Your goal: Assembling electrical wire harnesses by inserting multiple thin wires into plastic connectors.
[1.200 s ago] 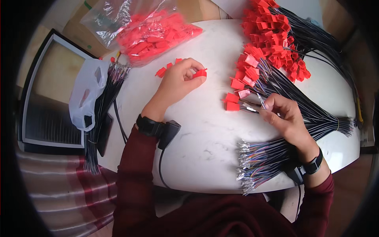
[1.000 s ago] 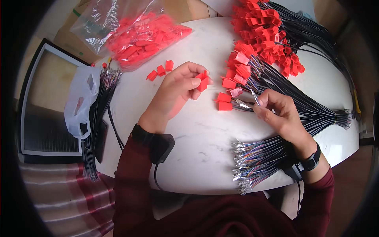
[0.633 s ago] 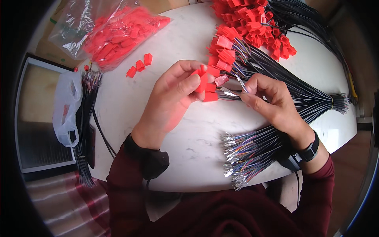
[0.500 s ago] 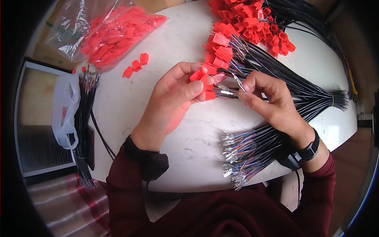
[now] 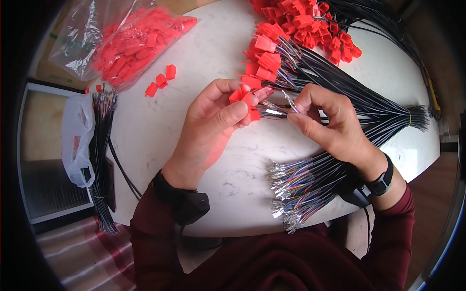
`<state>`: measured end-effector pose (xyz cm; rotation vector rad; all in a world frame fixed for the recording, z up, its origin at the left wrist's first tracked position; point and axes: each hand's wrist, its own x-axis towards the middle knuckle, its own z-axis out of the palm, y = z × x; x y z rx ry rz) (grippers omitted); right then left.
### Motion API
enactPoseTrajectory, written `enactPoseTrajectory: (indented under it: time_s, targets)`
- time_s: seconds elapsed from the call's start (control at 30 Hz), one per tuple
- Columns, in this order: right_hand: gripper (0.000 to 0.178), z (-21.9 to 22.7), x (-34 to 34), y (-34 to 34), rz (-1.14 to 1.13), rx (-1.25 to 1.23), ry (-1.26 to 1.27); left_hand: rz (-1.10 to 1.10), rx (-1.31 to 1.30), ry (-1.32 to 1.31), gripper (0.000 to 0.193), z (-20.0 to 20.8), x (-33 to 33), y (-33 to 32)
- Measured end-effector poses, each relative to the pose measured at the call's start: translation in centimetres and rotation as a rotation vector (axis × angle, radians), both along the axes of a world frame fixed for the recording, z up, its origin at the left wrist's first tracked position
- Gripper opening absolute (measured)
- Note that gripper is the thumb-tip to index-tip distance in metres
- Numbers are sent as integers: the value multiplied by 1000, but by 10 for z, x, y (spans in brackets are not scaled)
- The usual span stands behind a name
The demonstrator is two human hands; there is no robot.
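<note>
My left hand [image 5: 212,123] is closed on red plastic connector housings [image 5: 240,98], held up over the table; how many is hidden by the fingers. Thumb and forefinger of my right hand [image 5: 327,123] pinch a thin wire with a silver crimp terminal [image 5: 287,98] at its tip, pointing toward the housings but apart from them. Just below that tip, another silver terminal [image 5: 274,112] shows on a wire. Behind both hands, a tied bundle of black cables [image 5: 349,86] ends in red housings [image 5: 267,59]. Bare terminals [image 5: 286,194] fan out from cables under my right forearm.
A clear bag of red housings [image 5: 138,48] lies at the far left, with three loose housings [image 5: 161,82] beside it. More housed cable ends [image 5: 310,24] pile up at the back. A white plastic bag [image 5: 77,138] and another cable bundle [image 5: 102,160] hang along the left table edge.
The whole view has shifted slightly. Both hands keep their grips, and the pinched terminal stays a small distance from the housings.
</note>
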<state>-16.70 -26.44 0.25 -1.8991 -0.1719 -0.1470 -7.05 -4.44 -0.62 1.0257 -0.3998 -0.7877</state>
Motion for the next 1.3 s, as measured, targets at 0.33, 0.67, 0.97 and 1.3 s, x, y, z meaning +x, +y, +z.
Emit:
enactPoseTrajectory:
  time_s: [0.33,0.67,0.97,1.3]
  targets:
    - [11,0,0,1,-8,24,-7,39,30,-127,33,4,-6,-5]
    - [10,0,0,1,-11,-8,-12,35,113,-193,33,3,1,2]
    - [10,2,-1,0,-23,-56,-79,22,-20,42,29,8,-4,-3]
    - [9,0,-1,0,-29,-58,-146,-48,-103,104,28,-8,-5,-4]
